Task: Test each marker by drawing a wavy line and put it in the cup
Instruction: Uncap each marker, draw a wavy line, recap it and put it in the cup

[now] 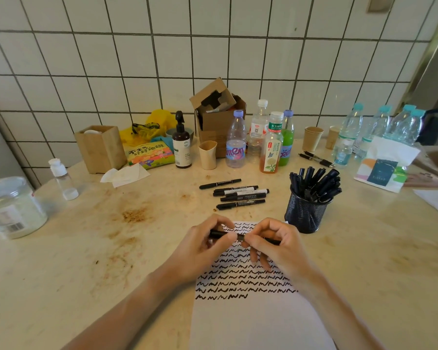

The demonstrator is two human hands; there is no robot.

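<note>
Above the scribbled paper point(250, 314), both hands point(202, 248) point(273, 246) pinch one marker point(225, 234); mesh cup point(305, 214) nearly full, five markers point(239, 195) untested.

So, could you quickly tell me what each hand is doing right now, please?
Left hand: closed, gripping one end of the marker.
Right hand: closed, pinching the same marker at its other end, above the paper.

My fingers point(259, 242) cover most of the slim black marker point(223, 234), so I can't tell if it's capped. The white sheet of wavy lines point(258, 322) runs off the bottom edge, and the bottle labels are too tiny to read.
</note>
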